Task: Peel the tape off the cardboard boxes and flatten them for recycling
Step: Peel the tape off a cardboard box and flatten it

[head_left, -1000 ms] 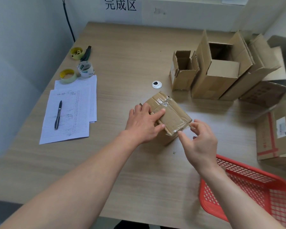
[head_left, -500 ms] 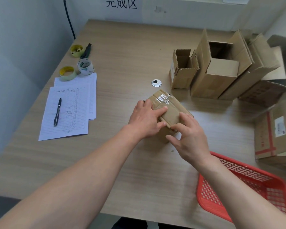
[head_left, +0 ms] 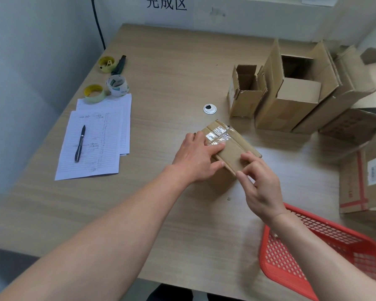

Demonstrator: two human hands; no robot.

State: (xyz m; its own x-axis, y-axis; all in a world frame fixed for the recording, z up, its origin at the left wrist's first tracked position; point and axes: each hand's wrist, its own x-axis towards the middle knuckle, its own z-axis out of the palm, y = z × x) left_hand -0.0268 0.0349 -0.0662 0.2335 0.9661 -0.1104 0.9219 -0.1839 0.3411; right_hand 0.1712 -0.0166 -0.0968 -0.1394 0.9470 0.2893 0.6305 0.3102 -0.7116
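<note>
A small brown cardboard box stands in the middle of the table, its top flaps sealed with clear shiny tape. My left hand lies flat on the box's left side, fingers straight, pressing it down. My right hand is at the box's near right corner, thumb and fingertips pinching at the tape edge there. The box's near side is hidden behind my hands.
Several opened cardboard boxes stand at the back right, and a red-taped box sits at the right edge. A red mesh basket is at the front right. Papers with a pen and tape rolls lie on the left.
My right hand moved from beside the box onto its near right corner and now pinches there. The left hand stayed pressed on the box.
</note>
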